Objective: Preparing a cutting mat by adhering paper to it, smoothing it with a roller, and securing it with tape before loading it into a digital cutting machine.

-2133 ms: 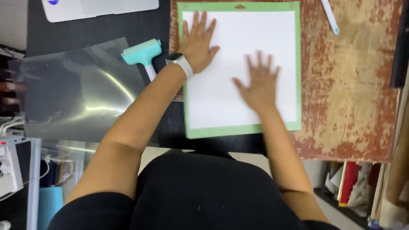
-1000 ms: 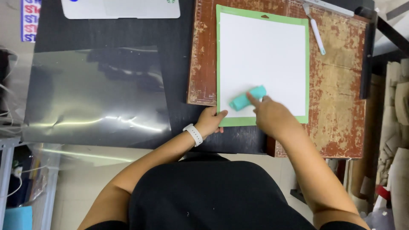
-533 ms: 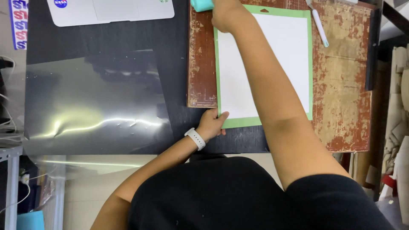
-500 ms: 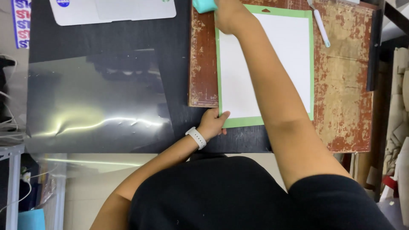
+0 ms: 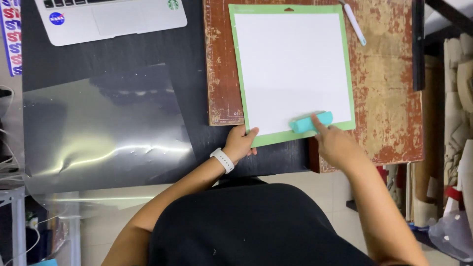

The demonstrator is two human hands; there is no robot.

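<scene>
Roller [image 5: 310,122] gripped in right hand [image 5: 337,144], pressed on white sheet [image 5: 293,69] near its front edge; mat [image 5: 276,138] corner pinched by left hand [image 5: 240,143]. Better rolled with even pressure, mat held firm.

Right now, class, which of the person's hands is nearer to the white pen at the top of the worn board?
Right. The right hand presses the teal roller directly below the pen; the left hand grips the green mat's lower-left corner, further left.

Bright, even; glare on clear film [image 5: 106,143]; sharp.
</scene>
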